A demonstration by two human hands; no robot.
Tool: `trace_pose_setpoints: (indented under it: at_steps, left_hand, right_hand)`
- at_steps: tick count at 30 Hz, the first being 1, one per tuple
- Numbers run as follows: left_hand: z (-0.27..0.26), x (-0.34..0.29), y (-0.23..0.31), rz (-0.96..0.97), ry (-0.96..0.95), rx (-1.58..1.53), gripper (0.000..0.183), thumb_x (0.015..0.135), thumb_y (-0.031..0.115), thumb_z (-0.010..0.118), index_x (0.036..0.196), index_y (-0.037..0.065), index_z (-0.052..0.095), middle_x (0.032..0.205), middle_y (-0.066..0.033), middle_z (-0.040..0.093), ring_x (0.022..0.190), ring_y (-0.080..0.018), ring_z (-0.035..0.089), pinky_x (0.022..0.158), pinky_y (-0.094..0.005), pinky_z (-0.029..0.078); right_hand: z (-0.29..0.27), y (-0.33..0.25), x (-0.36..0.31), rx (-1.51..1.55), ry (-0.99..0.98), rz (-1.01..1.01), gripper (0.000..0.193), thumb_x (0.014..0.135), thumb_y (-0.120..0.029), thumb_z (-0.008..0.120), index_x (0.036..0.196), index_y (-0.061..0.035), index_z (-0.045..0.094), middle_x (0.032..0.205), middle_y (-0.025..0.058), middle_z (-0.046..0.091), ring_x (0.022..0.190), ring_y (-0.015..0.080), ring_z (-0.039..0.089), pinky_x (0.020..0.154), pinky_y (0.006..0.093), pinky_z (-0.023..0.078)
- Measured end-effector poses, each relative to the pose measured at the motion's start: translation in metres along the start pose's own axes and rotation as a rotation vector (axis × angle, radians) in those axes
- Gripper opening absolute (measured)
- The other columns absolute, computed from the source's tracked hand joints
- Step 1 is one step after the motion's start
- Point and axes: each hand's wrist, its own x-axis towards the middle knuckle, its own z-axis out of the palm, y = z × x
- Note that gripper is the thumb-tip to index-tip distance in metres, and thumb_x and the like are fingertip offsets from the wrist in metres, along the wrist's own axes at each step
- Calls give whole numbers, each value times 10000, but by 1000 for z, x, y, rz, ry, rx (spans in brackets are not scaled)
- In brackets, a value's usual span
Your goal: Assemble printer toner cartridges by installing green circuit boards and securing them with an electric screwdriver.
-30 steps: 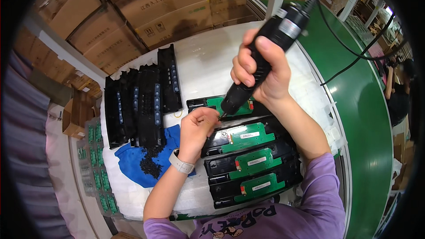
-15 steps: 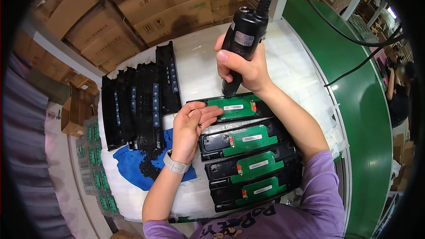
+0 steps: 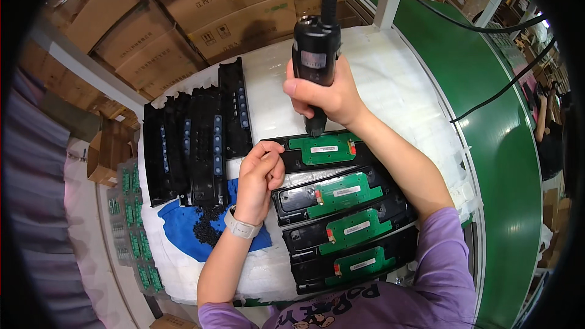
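My right hand [image 3: 329,92] is wrapped round a black electric screwdriver [image 3: 314,55], its cord running upward. The tool points down at the upper edge of a green circuit board [image 3: 312,156], which lies in the farthest black plastic housing [image 3: 292,159]. At that housing's left end is my left hand [image 3: 263,167], with fingers curled and the index fingertip by the rim. Whatever those fingers may hold is hidden. Nearer my body lie several similar black housings [image 3: 292,206], each with a green board carrying a white label and a red-and-yellow part. The screwdriver's tip is hard to make out.
On the left stand several black panels [image 3: 204,164] with blue-grey button strips. Below them, a blue cloth [image 3: 177,228] bears a pile of small black screws [image 3: 206,231]. Green boards in trays [image 3: 135,225] line the left edge. Cartons [image 3: 237,0] stand behind; a green conveyor [image 3: 487,146] runs right.
The screwdriver has shifted left and stands more upright along the board's upper edge. My left hand has drawn back from the board, and its outstretched fingers have curled in.
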Motion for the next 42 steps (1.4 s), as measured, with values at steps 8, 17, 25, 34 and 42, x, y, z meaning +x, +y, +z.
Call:
trace_pose_setpoints:
  at_steps: [8, 17, 25, 34, 42]
  left_hand:
    - [0, 0, -6, 24, 12, 81, 141, 892, 95, 525, 1009, 18, 509, 863, -122, 646, 527, -59, 452, 473, -170, 335]
    - [3, -3, -2, 10, -193, 23, 97, 908, 96, 501, 964, 21, 523, 842, -143, 644, 518, -74, 479, 476, -176, 358]
    - [4, -5, -3, 58, -200, 41, 83, 846, -10, 553, 919, 8, 519, 851, -169, 649, 518, -76, 496, 481, -175, 401]
    - [9, -4, -4, 169, 100, 227, 80, 845, 19, 569, 916, -5, 541, 851, -141, 655, 514, -59, 495, 468, -172, 393]
    - [-4, 4, -8, 257, 213, 54, 151, 936, 63, 336, 1010, -10, 445, 1063, -214, 573, 807, -190, 612, 671, -244, 471]
  right_hand:
    - [5, -23, -16, 75, 12, -35, 228, 776, -137, 602, 913, -8, 475, 557, 49, 467, 395, 130, 435, 407, 260, 361]
    - [10, -39, -24, 377, 82, -192, 301, 861, -329, 492, 963, -47, 464, 571, 23, 452, 384, 114, 414, 446, 296, 398]
    - [14, -38, -27, 392, 174, -95, 252, 867, -307, 479, 943, -67, 476, 559, 23, 443, 401, 121, 415, 471, 301, 400]
    - [9, -35, -20, 426, 294, -17, 225, 850, -261, 501, 905, -43, 486, 542, 36, 439, 395, 134, 408, 452, 296, 387]
    - [9, -19, -19, 20, 90, -67, 210, 764, -100, 609, 881, 25, 487, 542, 60, 469, 397, 119, 426, 390, 244, 354]
